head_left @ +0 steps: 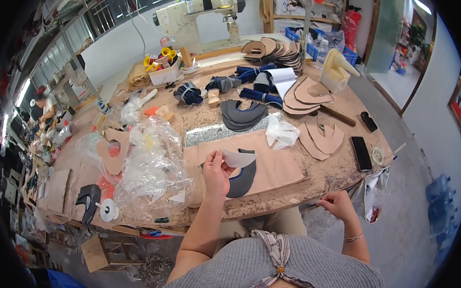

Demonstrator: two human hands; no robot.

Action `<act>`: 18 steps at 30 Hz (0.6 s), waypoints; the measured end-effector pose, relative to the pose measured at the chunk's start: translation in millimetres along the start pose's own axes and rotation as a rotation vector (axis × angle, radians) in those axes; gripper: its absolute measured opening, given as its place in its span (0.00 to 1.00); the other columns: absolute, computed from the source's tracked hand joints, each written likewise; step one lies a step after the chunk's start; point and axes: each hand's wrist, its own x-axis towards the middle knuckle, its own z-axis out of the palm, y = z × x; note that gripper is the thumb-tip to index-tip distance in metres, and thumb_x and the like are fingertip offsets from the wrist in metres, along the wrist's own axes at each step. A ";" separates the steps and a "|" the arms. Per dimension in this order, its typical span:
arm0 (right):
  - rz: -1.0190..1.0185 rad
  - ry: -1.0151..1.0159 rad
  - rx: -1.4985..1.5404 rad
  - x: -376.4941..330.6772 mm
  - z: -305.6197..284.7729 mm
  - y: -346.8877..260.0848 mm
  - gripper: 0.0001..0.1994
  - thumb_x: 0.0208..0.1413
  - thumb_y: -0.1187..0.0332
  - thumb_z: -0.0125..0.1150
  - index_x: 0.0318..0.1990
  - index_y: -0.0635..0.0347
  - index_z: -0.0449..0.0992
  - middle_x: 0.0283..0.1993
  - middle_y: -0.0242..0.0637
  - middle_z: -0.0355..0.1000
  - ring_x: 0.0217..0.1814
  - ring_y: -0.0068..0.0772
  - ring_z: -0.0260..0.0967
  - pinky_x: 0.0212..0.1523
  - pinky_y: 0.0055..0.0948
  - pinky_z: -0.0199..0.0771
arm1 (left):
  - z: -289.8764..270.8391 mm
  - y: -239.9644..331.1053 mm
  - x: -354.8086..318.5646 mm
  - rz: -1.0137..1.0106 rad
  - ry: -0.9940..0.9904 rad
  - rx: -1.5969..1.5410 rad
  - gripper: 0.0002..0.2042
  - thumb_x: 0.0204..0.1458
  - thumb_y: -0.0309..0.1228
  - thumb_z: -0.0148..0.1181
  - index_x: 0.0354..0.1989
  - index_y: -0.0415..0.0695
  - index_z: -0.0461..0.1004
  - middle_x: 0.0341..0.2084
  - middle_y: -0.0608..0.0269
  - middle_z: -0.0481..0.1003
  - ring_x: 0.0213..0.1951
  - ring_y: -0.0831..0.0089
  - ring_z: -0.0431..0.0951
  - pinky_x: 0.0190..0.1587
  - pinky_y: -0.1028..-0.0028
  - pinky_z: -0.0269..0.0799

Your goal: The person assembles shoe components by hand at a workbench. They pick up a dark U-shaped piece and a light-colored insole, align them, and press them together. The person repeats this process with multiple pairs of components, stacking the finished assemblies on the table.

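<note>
My left hand (217, 174) pinches a white, curved, half-moon sheet piece (240, 158) at its left end. That piece is held over a dark grey horseshoe-shaped cutout (243, 183) with a blue inner edge, and covers part of it. Beneath lies a flat tan board (280, 170). My right hand (338, 205) is off the table's front edge, its fingertips pressed together; whether anything small sits between them is hidden. Beyond the board, a stack of similar dark grey cutouts (242, 116) rests beside a crumpled white plastic piece (282, 132).
Clear plastic bags (151, 160) crowd the left of the table. Tan curved cutouts (325, 137), a wooden-handled tool (338, 115), a black phone (361, 153) and a tape roll (378, 156) lie right. Dark bundles (188, 93) and a sewing machine (199, 22) stand farther back.
</note>
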 end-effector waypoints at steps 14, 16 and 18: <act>-0.396 -0.184 0.615 115.7 114.4 -124.6 0.18 0.48 0.70 0.70 0.45 0.65 0.71 0.30 0.30 0.71 0.28 0.18 0.67 0.29 0.19 0.68 | -46.5 -14.8 -71.6 0.253 0.028 0.626 0.10 0.53 0.23 0.61 0.44 0.38 0.71 0.29 0.63 0.75 0.33 0.78 0.76 0.36 0.79 0.73; -0.459 -0.138 0.425 123.5 121.8 -140.9 0.18 0.47 0.70 0.71 0.43 0.65 0.71 0.27 0.29 0.70 0.26 0.18 0.65 0.28 0.19 0.67 | -54.0 0.1 -60.4 0.341 0.053 0.843 0.15 0.51 0.22 0.63 0.47 0.37 0.70 0.29 0.63 0.76 0.37 0.75 0.77 0.41 0.76 0.72; -0.462 -0.112 0.337 128.6 131.1 -140.3 0.19 0.45 0.70 0.71 0.43 0.65 0.71 0.25 0.29 0.69 0.25 0.18 0.65 0.28 0.20 0.67 | -60.7 7.4 -51.2 0.434 0.009 1.031 0.19 0.49 0.21 0.63 0.50 0.36 0.67 0.30 0.62 0.76 0.41 0.72 0.76 0.46 0.73 0.72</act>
